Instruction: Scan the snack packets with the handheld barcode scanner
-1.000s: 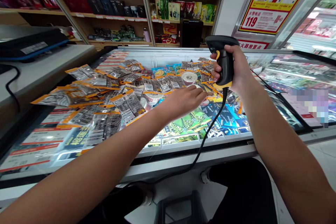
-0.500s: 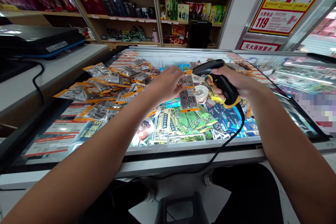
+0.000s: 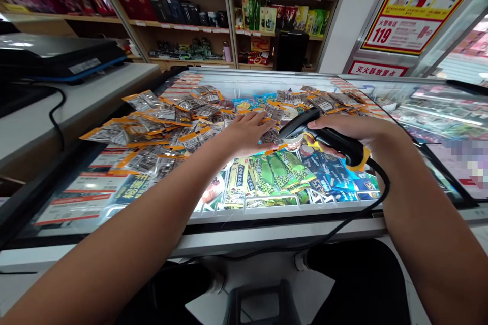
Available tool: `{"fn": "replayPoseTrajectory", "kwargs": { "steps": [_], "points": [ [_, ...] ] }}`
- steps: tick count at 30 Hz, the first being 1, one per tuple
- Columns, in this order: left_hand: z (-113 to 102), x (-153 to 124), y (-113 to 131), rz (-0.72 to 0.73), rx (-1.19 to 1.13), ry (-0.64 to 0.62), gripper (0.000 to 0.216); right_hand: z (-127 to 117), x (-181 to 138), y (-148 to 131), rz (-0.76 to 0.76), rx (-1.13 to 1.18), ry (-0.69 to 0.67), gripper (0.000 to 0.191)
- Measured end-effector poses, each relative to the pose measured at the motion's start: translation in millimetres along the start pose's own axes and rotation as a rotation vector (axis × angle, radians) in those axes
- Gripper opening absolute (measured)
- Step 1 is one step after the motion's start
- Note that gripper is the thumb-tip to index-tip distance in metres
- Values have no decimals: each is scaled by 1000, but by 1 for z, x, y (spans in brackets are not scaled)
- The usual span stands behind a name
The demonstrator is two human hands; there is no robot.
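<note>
My right hand point(image 3: 358, 129) is wrapped round the handle of a black and yellow barcode scanner point(image 3: 324, 134), tilted down with its head aimed left at a small orange-edged packet point(image 3: 271, 137). My left hand point(image 3: 247, 132) lies on that packet with fingers stretched out, pressing it on the glass lid of a chest freezer point(image 3: 267, 213). A heap of several similar orange-edged packets point(image 3: 160, 122) covers the lid to the left and behind. The scanner's black cable point(image 3: 343, 226) hangs over the freezer's front edge.
Green and blue ice-cream wrappers point(image 3: 282, 172) show through the glass. A grey counter point(image 3: 76, 106) with a black device point(image 3: 57, 58) stands at left. Shelves of boxed goods point(image 3: 179, 10) line the back wall. A second freezer point(image 3: 438, 111) is at right, and a stool point(image 3: 259, 304) stands below.
My right hand has lowered the scanner from upright to a downward tilt beside the left hand. My left hand carried a packet and now holds it flat on the glass.
</note>
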State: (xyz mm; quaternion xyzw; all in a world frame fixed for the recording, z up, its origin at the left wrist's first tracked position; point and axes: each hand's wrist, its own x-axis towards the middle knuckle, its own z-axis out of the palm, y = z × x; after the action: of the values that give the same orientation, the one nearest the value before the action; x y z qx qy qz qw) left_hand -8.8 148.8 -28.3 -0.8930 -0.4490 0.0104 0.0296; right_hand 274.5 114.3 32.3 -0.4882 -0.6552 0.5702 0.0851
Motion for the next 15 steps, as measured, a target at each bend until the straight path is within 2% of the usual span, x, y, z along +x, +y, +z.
{"fn": "replayPoseTrajectory", "kwargs": {
  "steps": [4,9,12,15],
  "points": [
    [2,-1,0,5,0,3,97,3,4,0,-7,-25,-37,46],
    [3,-1,1,7,12,30,94,1,3,0,18,-22,-34,46],
    [4,5,-1,44,38,127,86,-1,5,0,11,-2,32,45],
    [7,17,0,82,30,222,82,-4,10,1,-5,75,186,47]
  ]
}}
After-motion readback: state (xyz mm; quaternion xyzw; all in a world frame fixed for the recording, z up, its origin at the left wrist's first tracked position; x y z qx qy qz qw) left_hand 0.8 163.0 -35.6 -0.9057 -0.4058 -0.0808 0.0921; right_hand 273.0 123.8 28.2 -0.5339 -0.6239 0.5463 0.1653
